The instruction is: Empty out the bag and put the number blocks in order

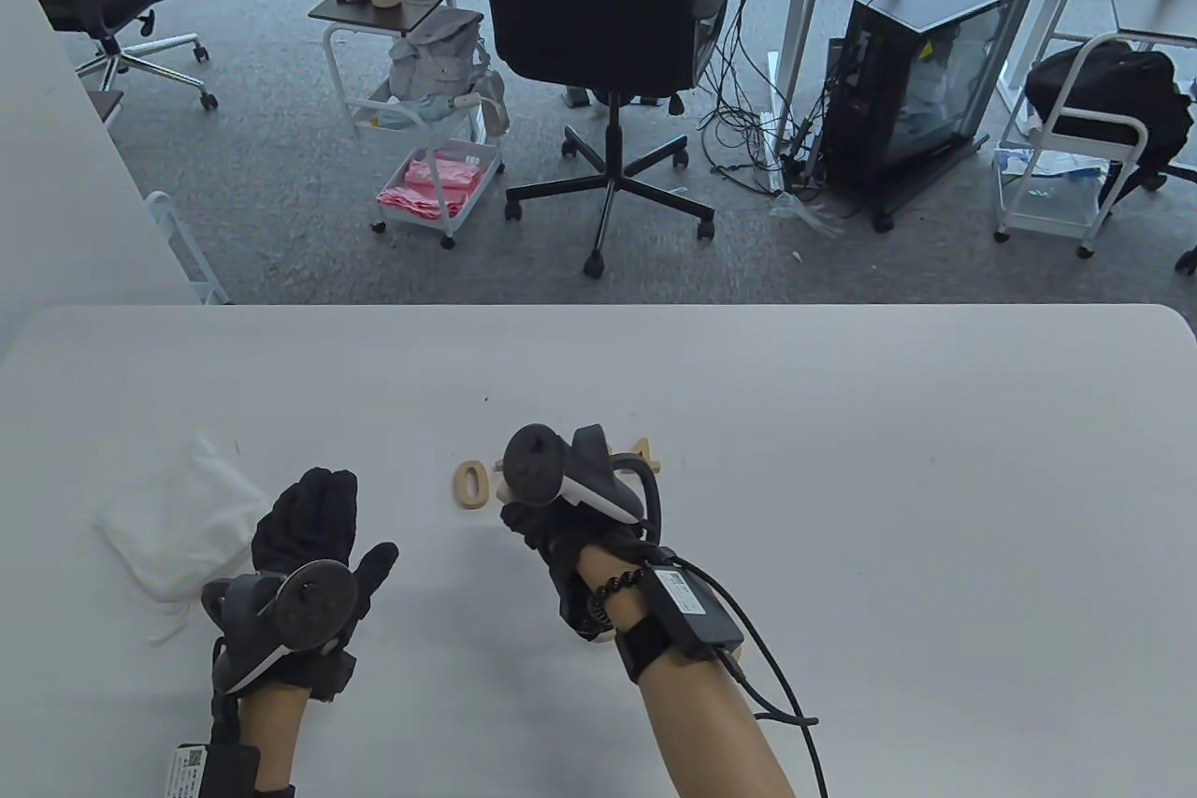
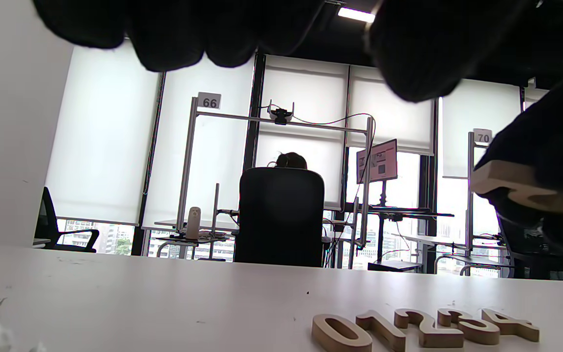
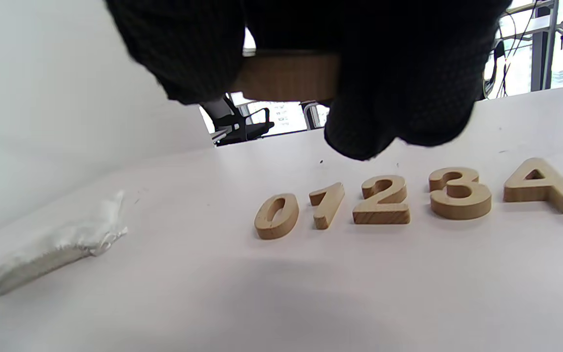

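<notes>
White desk (image 1: 842, 424) before a carpeted office – black chair (image 1: 598, 3), cart, computer tower, wooden 0–4 blocks (image 3: 384, 200) in a row, crumpled white bag (image 1: 178, 522) at left, right hand (image 1: 561, 536) pinching a wooden block (image 3: 286, 76), left hand (image 1: 309, 536) relaxed, fingers straight

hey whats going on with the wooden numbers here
A person in sensor gloves is lining up wooden number blocks on a white table. The 0, 1, 2, 3 and 4 already lie in a row. The right hand holds another wooden block in its fingers above that row. The left hand rests open beside the white bag, holding nothing.
</notes>
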Tool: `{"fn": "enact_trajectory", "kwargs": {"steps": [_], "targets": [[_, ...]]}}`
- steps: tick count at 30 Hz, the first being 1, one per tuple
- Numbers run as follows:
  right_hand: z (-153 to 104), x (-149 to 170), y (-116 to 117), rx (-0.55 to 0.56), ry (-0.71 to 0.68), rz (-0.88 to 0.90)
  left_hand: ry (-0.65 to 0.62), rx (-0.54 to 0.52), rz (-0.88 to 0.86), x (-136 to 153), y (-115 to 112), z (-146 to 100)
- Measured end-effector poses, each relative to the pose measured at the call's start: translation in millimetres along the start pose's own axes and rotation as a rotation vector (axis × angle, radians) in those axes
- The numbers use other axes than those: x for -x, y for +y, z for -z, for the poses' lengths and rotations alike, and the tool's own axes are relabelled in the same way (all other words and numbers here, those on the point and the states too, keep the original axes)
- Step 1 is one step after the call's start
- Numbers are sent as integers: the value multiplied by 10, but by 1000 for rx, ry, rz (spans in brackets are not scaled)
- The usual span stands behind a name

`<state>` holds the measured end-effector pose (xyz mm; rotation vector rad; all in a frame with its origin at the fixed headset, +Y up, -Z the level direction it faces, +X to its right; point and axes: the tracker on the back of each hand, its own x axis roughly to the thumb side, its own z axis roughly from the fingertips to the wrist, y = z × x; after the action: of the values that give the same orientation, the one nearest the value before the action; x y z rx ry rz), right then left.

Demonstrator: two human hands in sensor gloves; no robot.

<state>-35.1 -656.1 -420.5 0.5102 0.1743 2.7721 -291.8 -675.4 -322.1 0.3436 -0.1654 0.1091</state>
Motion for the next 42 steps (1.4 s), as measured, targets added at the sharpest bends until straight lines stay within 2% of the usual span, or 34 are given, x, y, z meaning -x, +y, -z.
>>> {"fn": "enact_trajectory", "kwargs": {"steps": [7,10,14,19,26,36,42], "targets": [[-328,459,-553,86,68,12,1,6,9,-11,1,1],[-436,695,-715,110,107,19,3,5,12,-14,4,3],[-549,1050,-860,171,170,21,7,7,15,-14,4,2],[-576,1385,-890,234,233,-25,9,12,24,-20,9,7],[-369,1646,-701,228,284,-128,13,16,32,-24,16,13],[182,1692,-65,101,341,-247,22,20,35,-18,26,15],[400,1680,202,22,361,-292,29,21,33,-9,31,17]]}}
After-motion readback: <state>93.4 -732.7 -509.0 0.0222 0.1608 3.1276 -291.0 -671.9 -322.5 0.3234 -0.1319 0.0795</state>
